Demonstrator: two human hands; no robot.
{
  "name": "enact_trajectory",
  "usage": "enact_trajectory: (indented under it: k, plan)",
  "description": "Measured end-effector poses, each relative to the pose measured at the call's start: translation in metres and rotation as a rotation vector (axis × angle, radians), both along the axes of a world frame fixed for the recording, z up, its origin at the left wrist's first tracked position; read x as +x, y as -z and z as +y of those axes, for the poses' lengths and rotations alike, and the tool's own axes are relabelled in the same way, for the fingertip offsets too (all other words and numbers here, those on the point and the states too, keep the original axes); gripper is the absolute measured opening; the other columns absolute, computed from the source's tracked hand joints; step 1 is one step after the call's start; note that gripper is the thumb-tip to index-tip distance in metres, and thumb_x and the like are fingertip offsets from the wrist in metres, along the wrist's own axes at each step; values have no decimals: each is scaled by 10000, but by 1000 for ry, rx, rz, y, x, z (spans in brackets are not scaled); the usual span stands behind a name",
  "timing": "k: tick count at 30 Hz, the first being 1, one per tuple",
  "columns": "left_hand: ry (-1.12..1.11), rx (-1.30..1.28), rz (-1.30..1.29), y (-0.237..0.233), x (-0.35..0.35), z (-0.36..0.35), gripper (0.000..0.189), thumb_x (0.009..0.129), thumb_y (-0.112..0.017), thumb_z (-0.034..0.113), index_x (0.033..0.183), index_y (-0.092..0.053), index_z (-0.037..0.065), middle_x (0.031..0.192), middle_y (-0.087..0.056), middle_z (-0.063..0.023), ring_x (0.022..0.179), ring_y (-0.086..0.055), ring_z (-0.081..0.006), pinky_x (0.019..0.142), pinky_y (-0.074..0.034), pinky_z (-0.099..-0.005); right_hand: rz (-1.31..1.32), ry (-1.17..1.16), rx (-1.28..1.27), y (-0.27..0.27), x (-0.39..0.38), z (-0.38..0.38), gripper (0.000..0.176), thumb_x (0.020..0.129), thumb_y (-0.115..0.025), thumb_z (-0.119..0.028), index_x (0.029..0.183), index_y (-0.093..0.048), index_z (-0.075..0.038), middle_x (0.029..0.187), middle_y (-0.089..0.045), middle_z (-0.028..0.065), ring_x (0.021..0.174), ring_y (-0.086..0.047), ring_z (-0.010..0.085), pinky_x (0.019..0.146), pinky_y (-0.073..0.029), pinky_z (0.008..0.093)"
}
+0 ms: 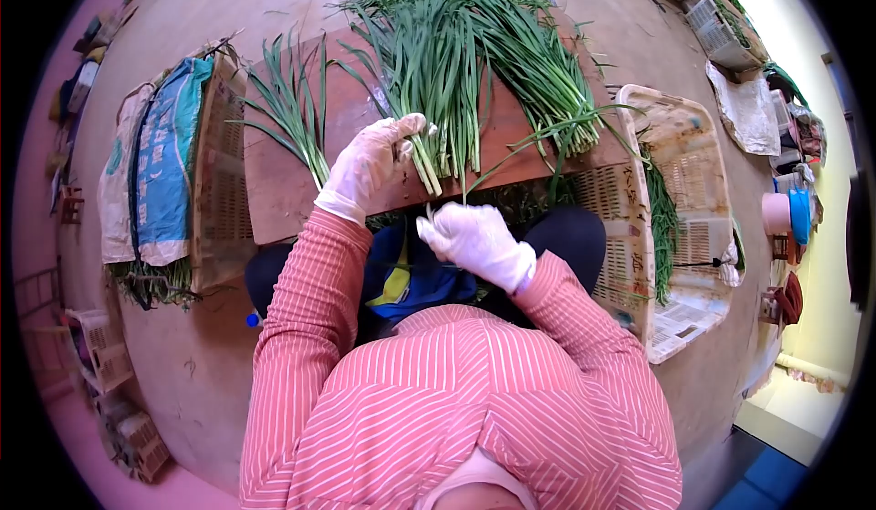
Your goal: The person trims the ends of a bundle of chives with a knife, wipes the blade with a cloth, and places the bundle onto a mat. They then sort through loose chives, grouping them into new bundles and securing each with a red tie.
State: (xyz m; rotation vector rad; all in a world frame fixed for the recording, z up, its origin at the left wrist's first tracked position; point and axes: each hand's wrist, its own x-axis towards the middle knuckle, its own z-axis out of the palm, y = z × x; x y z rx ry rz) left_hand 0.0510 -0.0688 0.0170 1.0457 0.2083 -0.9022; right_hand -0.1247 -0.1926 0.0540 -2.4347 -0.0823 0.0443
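Observation:
Both my hands wear whitish gloves. My left hand is closed at the left edge of a bunch of garlic chives, its fingers against the stalks near their pale cut ends. Lower and to the right, my right hand is closed in front of the board's near edge. A long thin chive leaf runs down to its fingers; the fingertips are partly hidden. Another pile of garlic chives lies to the right of the bunch. A smaller bundle rests at the board's left.
The reddish-brown board lies before my knees. At right stands a plastic crate with greens inside. Another crate, draped with a blue sack, stands at left. More crates line the far right.

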Motion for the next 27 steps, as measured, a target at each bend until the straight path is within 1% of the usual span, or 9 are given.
enact_trajectory:
  k: [3,7,9,12,13,15,17,23,27]
  plan:
    - [-5,-36,-204,-22,-10,12,160,986,-552,80,1065,-682,30,865,-641,59,663,-472,-4,563,-384,-136,340,4,99,-8,-30,0,365,925,-591,-389,731,-631,-82,685,-677,82,643,-663,280,626,-528,391]
    - [-53,45,-228,-49,-23,21,169,986,-572,131,1067,-679,28,852,-648,53,660,-510,-13,563,-394,-136,90,57,140,25,-56,-17,212,933,-578,-252,1012,-647,-68,1028,-686,153,893,-659,353,745,-534,421]
    - [-22,-88,-58,-36,-16,28,204,984,-586,181,1081,-672,24,829,-650,40,671,-562,-33,573,-414,-140,282,142,-36,28,-41,-34,243,964,-519,-239,987,-664,-44,826,-706,127,607,-678,237,538,-532,341]
    - [53,-149,-72,-12,-19,36,235,950,-640,225,1091,-665,38,893,-667,-15,727,-615,-91,590,-487,-217,523,407,687,-26,-16,-32,418,960,-571,-394,812,-680,-18,718,-684,67,492,-606,114,460,-462,244]
    - [82,-183,-71,-3,-19,36,258,923,-677,222,1111,-656,47,1020,-695,-66,826,-659,-140,622,-543,-261,591,410,663,-37,-5,-27,404,945,-591,-411,873,-681,-24,744,-687,76,483,-597,123,468,-470,248]
    - [254,-300,56,-6,-28,26,203,952,-627,200,1074,-629,37,957,-690,-77,815,-668,-177,636,-547,-296,337,227,523,-21,9,-10,394,938,-600,-415,918,-675,-29,772,-686,75,474,-589,135,481,-473,255]
    - [327,-171,-55,-4,-46,26,226,951,-632,230,1065,-630,35,912,-683,-67,740,-657,-179,616,-540,-294,529,134,511,-7,25,3,379,945,-587,-407,988,-657,-37,802,-688,62,519,-613,149,506,-488,285]
    - [-33,21,-101,-21,-77,21,200,941,-654,231,1015,-647,45,738,-554,30,596,-491,-89,554,-423,-250,-7,57,-371,43,13,53,229,927,-528,-306,884,-613,-98,609,-623,76,545,-645,293,490,-476,440]
    - [-395,77,-87,-30,-75,23,191,931,-671,224,984,-693,41,644,-403,72,518,-356,-60,481,-351,-234,-125,55,-284,36,4,59,186,909,-549,-271,825,-602,-114,618,-641,93,546,-647,294,478,-465,446]
